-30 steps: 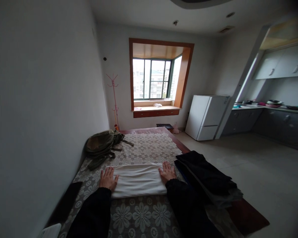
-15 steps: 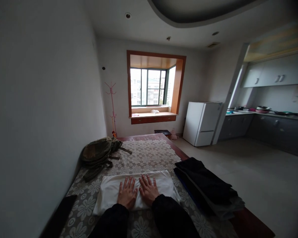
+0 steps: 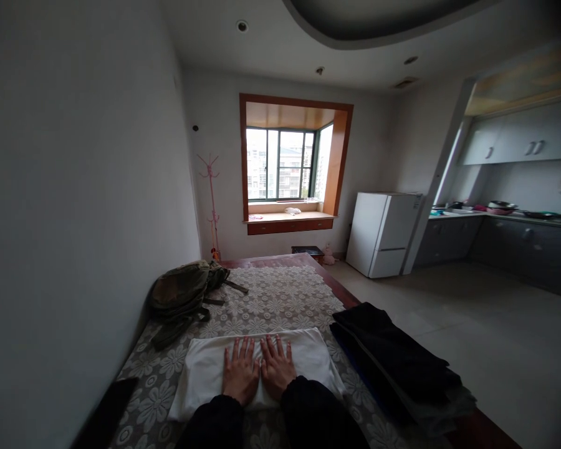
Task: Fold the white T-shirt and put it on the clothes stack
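Note:
A folded white cloth [image 3: 308,352], perhaps a garment, lies flat on the table in front of me. On its left half rests my left hand [image 3: 241,371], palm down with the fingers spread. My right hand [image 3: 277,366] lies flat just beside it, fingers apart and pointing away from me. The two thumbs nearly meet at the cloth's middle. Neither hand grips anything. Dark sleeves cover both wrists and hide part of the cloth's near edge.
A lace-patterned tablecloth [image 3: 285,296] covers the wooden table. A dark green backpack [image 3: 182,287] leans by the left wall. Folded dark clothes [image 3: 397,355] are stacked at the right edge. Beyond stand a white fridge [image 3: 383,234], a pink coat rack [image 3: 211,199] and a window.
Both hands stay flat on the white cloth, with the right hand slightly closer to the left. The camera view has shifted a little, so the table and clothes appear slightly lower.

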Available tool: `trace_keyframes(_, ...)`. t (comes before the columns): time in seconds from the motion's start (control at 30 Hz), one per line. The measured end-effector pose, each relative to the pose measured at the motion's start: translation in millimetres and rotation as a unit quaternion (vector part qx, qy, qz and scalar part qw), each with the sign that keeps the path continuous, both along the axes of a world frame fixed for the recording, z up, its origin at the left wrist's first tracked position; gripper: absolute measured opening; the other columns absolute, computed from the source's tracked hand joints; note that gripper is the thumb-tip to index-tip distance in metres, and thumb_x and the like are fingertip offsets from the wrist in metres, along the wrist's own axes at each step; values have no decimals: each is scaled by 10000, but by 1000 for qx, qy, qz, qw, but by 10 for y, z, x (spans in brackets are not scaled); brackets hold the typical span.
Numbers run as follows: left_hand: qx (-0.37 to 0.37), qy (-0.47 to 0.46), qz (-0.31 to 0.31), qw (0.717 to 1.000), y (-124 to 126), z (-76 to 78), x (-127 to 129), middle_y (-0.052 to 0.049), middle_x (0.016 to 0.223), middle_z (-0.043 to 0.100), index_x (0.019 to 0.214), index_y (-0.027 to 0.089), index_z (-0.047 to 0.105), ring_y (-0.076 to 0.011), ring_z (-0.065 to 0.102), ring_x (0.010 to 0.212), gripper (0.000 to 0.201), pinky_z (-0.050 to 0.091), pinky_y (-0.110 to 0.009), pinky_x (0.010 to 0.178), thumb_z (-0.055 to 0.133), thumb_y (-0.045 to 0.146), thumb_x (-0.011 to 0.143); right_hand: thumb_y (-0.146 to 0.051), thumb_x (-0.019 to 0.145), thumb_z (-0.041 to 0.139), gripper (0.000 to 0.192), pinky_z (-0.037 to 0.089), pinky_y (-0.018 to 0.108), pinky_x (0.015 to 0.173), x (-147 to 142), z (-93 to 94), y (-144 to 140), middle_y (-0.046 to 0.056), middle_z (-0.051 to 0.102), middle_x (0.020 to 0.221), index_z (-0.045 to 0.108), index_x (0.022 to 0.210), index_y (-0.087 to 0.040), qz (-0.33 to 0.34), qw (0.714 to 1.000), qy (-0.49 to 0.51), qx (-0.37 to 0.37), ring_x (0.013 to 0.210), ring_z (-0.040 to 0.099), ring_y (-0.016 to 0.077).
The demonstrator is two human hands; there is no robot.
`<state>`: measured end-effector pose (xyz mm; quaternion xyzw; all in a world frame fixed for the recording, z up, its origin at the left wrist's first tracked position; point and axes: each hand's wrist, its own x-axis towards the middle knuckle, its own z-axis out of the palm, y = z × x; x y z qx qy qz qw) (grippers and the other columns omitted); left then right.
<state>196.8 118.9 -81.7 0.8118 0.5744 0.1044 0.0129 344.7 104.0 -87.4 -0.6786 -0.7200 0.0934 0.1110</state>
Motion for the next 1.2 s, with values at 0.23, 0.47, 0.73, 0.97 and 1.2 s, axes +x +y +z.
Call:
trace_keyframes(0.23, 10, -3, 10, 1000, 10, -80, 57, -61, 1655, 348, 1581, 264, 385, -349, 231, 1551, 625, 121, -632, 1234, 329, 414, 977, -400, 993, 358, 645, 36, 628, 1241, 30, -49, 31, 15, 187, 1694, 293, 1620, -263, 11, 1000, 9, 4, 1578, 90, 331)
trace_keyframes(0.47, -5, -15, -16, 1000, 10, -44, 23, -62, 1653, 351, 1600, 260, 336, -305, 220, 1562, 625, 134, -594, 1247, 294, 400, 992, -430, 1021, 304, 617, 43, 632, 1242, 41, -33, 11, 10, 200, 1691, 303, 1617, -270, 18, 1000, 9, 8, 1575, 100, 335)
trace_keyframes(0.73, -21, -17, -20, 999, 29, -15, 16, -41, 1658, 346, 1598, 277, 339, -296, 211, 1565, 622, 102, -590, 1258, 290, 405, 992, -437, 1019, 329, 614, 25, 643, 1235, 39, -21, 26, 10, 202, 1692, 304, 1614, -289, 17, 1000, 12, -3, 1573, 103, 350)
trace_keyframes(0.97, -33, -3, -19, 999, 35, -28, 7, 0, 1681, 297, 1600, 335, 309, -274, 148, 1581, 606, 69, -574, 1262, 292, 408, 999, -468, 1036, 279, 586, -10, 654, 1223, 36, -23, 1, -7, 185, 1698, 273, 1614, -364, 17, 1000, 20, 1, 1577, 83, 341)
trace_keyframes(1.2, -31, -2, -15, 999, 34, -27, 19, -11, 1693, 247, 1607, 296, 299, -284, 151, 1580, 618, 63, -570, 1262, 290, 408, 998, -475, 1036, 248, 599, -73, 730, 1176, 4, -49, 4, -20, 146, 1703, 243, 1622, -350, -4, 1000, 19, -8, 1578, 43, 357)
